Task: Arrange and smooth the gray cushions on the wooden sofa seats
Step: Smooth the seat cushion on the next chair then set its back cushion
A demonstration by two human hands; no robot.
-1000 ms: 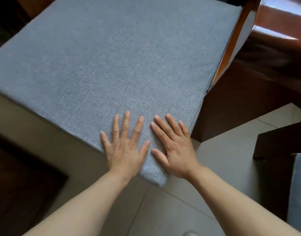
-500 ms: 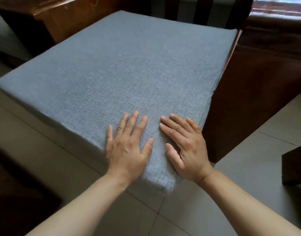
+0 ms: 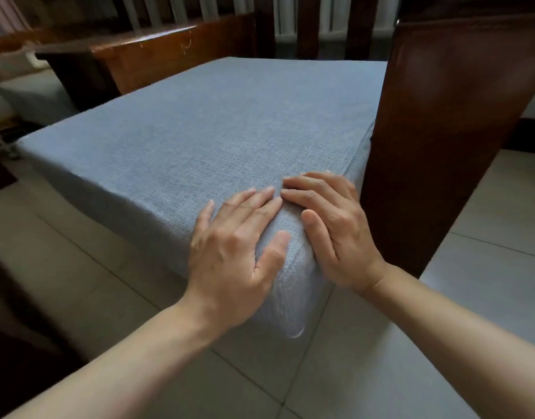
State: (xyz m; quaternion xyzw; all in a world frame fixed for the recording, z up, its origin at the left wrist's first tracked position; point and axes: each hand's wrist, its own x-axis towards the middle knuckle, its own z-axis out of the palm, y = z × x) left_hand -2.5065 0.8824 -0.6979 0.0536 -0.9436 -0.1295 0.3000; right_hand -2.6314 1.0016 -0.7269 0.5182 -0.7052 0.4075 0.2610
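While the camera is looking down over both forearms, these things are showing, from largest to smallest.

Floor: pale tiles with thin grout lines are running under the seat and along both sides of the view.

Gray cushion: a thick, woven, square-edged pad is lying flat on the wooden seat, filling the middle of the view, its near corner pointing toward the person and overhanging the tiles; its right edge is sitting against the armrest panel.

Right armrest panel: a dark brown wooden slab is standing upright just beside the cushion's right edge, reaching down to the floor.

Left armrest: a reddish wooden rail with light scratches is running along the cushion's far left side.

Backrest slats: dark vertical bars are standing behind the cushion, with pale light showing between them.

Left hand: it is lying palm-down over the near corner, fingers straight and close together on the top face, thumb spread out and pressing the fabric at the corner edge; it is gripping nothing.

Right hand: it is lying flat next to the left one, fingers slightly bent and pointing left, fingertips almost meeting the left hand's, thumb pressing the corner fabric; it is pinching nothing.
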